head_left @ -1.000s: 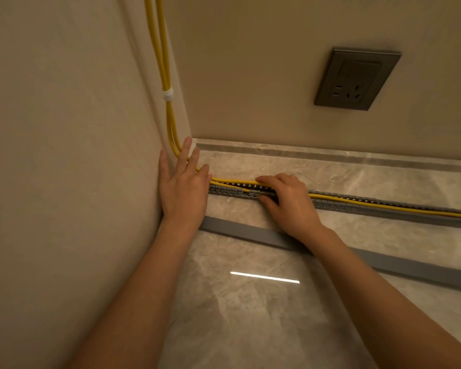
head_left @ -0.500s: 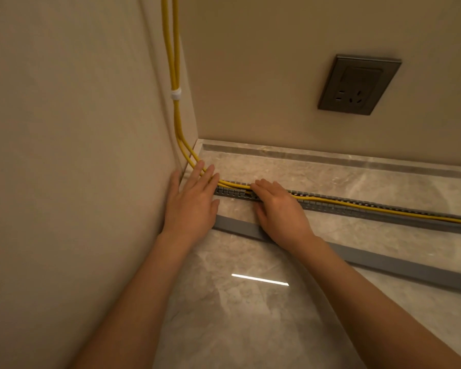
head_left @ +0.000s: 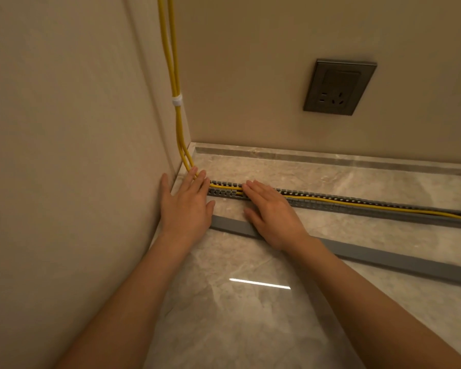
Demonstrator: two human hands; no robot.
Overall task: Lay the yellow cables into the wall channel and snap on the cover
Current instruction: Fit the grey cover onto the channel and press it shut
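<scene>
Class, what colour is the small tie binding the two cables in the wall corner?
White tie, clearest in the head view.

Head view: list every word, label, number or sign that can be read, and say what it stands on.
None can be read.
Socket: only slots show, no print.
Tie: plain white.
Channel and cover: plain grey, no marks.

Head view — close, forward and down into floor corner [head_left: 189, 147].
</scene>
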